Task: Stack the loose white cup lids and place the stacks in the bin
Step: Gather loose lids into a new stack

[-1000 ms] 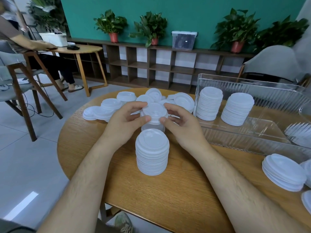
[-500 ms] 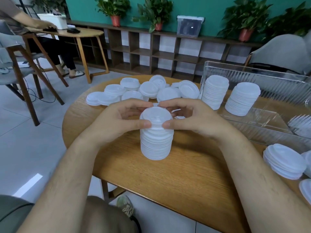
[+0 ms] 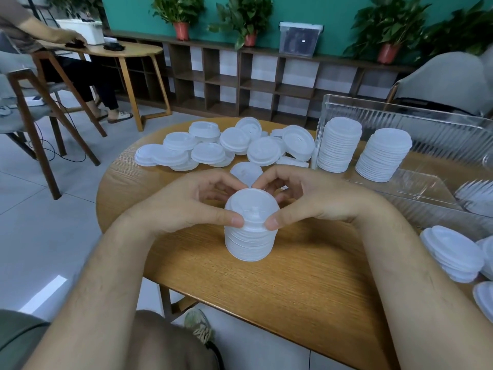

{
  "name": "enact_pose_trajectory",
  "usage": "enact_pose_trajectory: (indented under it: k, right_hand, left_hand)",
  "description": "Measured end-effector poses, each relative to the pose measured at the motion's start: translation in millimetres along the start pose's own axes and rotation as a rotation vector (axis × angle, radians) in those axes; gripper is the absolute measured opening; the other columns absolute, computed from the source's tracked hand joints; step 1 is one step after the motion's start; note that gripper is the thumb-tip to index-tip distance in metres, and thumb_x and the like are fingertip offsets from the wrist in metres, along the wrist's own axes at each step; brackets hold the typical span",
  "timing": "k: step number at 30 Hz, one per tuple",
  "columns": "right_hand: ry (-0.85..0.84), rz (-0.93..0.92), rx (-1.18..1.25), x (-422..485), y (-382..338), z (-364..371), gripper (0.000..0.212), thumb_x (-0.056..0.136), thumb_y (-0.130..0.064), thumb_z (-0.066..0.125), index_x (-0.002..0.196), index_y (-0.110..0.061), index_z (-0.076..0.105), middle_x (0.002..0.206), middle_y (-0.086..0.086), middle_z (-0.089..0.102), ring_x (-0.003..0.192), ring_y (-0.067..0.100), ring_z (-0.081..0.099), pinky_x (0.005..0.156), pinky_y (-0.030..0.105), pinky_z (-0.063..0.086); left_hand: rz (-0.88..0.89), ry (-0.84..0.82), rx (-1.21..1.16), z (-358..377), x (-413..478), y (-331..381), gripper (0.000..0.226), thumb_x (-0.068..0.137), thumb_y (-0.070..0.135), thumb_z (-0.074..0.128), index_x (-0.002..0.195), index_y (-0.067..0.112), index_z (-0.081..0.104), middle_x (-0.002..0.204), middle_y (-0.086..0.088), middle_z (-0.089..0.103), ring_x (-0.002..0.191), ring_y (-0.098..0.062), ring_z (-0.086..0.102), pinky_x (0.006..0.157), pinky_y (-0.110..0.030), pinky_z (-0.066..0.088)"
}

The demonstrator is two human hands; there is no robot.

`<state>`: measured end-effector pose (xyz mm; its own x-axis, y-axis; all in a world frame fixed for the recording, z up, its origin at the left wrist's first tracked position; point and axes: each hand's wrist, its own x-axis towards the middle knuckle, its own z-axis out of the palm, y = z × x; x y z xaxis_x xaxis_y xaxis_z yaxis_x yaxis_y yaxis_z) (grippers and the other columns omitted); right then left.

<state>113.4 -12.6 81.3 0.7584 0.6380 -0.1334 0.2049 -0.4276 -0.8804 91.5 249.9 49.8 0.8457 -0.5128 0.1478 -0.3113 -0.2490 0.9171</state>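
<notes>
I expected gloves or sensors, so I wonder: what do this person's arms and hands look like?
The left hand and right hand wear no gloves, rings or watch; both forearms are unsleeved. Grey-green cloth at lower left may be a short sleeve.

The stack (image 3: 249,236) is thin white plastic, a bit see-through, smooth with a soft sheen. Same stuff for the loose lids (image 3: 262,150) behind it. The bin (image 3: 440,134) is clear hard plastic, glossy, with ribbed walls that catch the light. The table (image 3: 306,289) is light wood with a fine straight grain you can really see, more satin than shiny. The floor (image 3: 40,236) is pale grey tile, smooth enough to throw back a bright streak of light. The shelf (image 3: 257,88) looks like darker matt wood. The armchair (image 3: 448,78) is grey cloth, matt. The plant pots (image 3: 181,30) look like reddish clay.
</notes>
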Motion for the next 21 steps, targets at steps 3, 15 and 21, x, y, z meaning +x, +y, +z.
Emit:
enact_pose_trajectory:
  k: [3, 15, 21]
  right_hand:
    - [0.015, -0.028, 0.088, 0, -2, -2, 0.042, 0.081, -0.033, 0.074, 0.122, -0.021, 0.07, 0.124, 0.0, 0.07, 0.118, 0.018, 0.064, 0.106, 0.038, 0.049]
    - [0.534, -0.064, -0.373, 53, 55, 31, 0.047, 0.089, -0.026, 0.074, 0.134, -0.023, 0.059, 0.109, -0.007, 0.045, 0.087, 0.0, 0.051, 0.078, 0.004, 0.037]
    - [0.514, -0.016, -0.377, 66, 63, 33, 0.045, 0.092, -0.029, 0.067, 0.135, -0.022, 0.058, 0.115, -0.001, 0.048, 0.091, 0.0, 0.049, 0.088, 0.01, 0.04]
  left_hand:
    - [-0.015, -0.023, -0.037, -1, 1, -3, 0.058, 0.07, 0.029, 0.085, 0.123, 0.011, 0.066, 0.124, -0.003, 0.07, 0.119, -0.019, 0.064, 0.104, -0.032, 0.05]
    - [-0.182, 0.323, 0.406, 9, 57, -37, 0.053, 0.088, 0.042, 0.074, 0.137, 0.032, 0.055, 0.137, 0.008, 0.054, 0.125, -0.011, 0.052, 0.108, -0.039, 0.044]
    - [-0.052, 0.245, 0.409, 12, 59, -42, 0.019, 0.081, 0.039, 0.073, 0.096, 0.045, 0.063, 0.1, 0.016, 0.067, 0.1, -0.01, 0.062, 0.089, -0.041, 0.054]
